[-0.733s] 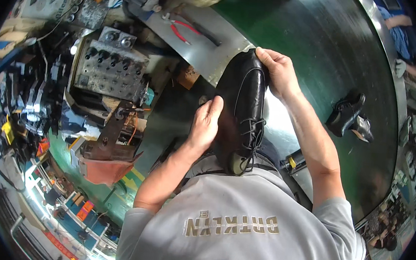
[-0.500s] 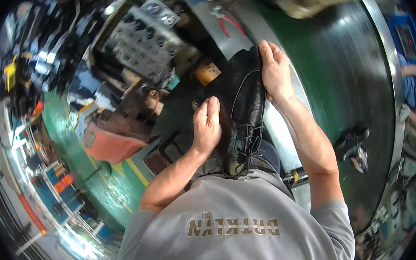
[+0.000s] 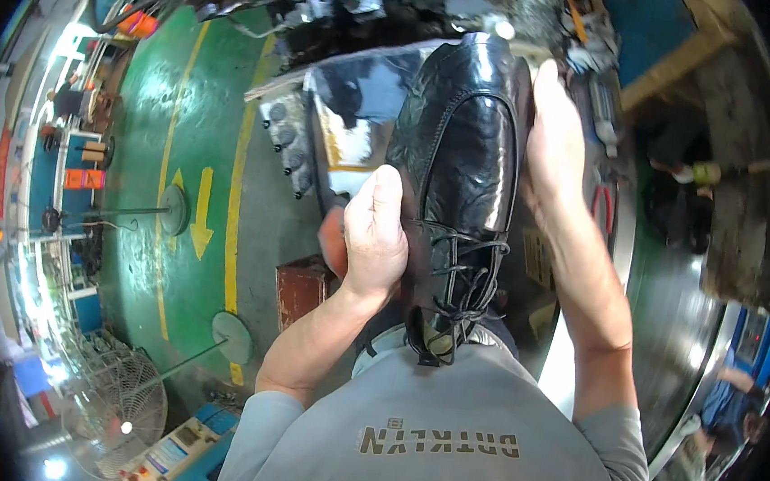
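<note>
A black leather lace-up shoe (image 3: 473, 157) is held in front of my chest, toe pointing away and its opening near my shirt. Its laces are threaded and tied, and the upper looks glossy and creased. My left hand (image 3: 376, 244) is closed on the shoe's left side near the lacing, thumb up; its other fingers are partly hidden. My right hand (image 3: 557, 146) grips the right side nearer the toe, with the fingertips out of sight along the edge.
Beyond the shoe lies a cluttered workbench with dark metal parts. A red-brown box (image 3: 299, 293) stands below my left hand. Green floor (image 3: 149, 132) with yellow lines, a caged fan (image 3: 118, 409) and shelving are at left. Red-handled pliers (image 3: 606, 208) and another person (image 3: 705, 428) are at right.
My view has swung left, bringing the green floor and fan into sight. The shoe has come up closer, and both hands have stayed on its sides.
</note>
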A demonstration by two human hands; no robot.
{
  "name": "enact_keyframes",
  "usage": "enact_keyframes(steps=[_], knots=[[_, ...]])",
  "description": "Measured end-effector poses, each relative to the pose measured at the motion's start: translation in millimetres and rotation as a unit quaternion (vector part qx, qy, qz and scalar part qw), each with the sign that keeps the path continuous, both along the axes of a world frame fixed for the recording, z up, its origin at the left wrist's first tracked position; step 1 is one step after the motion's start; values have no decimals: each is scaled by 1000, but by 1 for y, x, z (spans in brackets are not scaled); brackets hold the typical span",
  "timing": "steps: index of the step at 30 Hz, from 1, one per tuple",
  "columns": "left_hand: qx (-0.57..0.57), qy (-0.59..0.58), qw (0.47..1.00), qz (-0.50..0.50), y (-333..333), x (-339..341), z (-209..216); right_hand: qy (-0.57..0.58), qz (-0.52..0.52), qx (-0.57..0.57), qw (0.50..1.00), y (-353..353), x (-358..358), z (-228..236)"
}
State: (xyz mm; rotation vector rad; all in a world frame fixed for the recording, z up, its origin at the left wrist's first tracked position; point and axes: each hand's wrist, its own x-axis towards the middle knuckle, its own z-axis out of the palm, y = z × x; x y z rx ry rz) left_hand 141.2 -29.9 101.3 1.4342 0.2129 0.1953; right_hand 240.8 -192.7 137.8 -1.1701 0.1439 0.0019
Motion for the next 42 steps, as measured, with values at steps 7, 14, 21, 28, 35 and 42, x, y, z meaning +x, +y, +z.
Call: enact_keyframes(steps=[7, 14, 21, 28, 35, 42], knots=[[-128, 92, 986, 57, 66, 58, 39, 40, 90, 105, 990, 76, 24, -36], [-210, 52, 976, 33, 99, 149, 22, 72, 116, 170, 976, 103, 93, -36], [-190, 44, 976, 96, 104, 224, 2, 68, 73, 252, 963, 125, 147, -36], [-201, 45, 974, 99, 105, 236, 2, 49, 61, 236, 969, 132, 161, -51], [-212, 48, 972, 88, 107, 234, 3, 59, 67, 258, 962, 133, 157, -46], [-249, 67, 960, 112, 104, 238, -4, 105, 88, 280, 950, 135, 159, -50]])
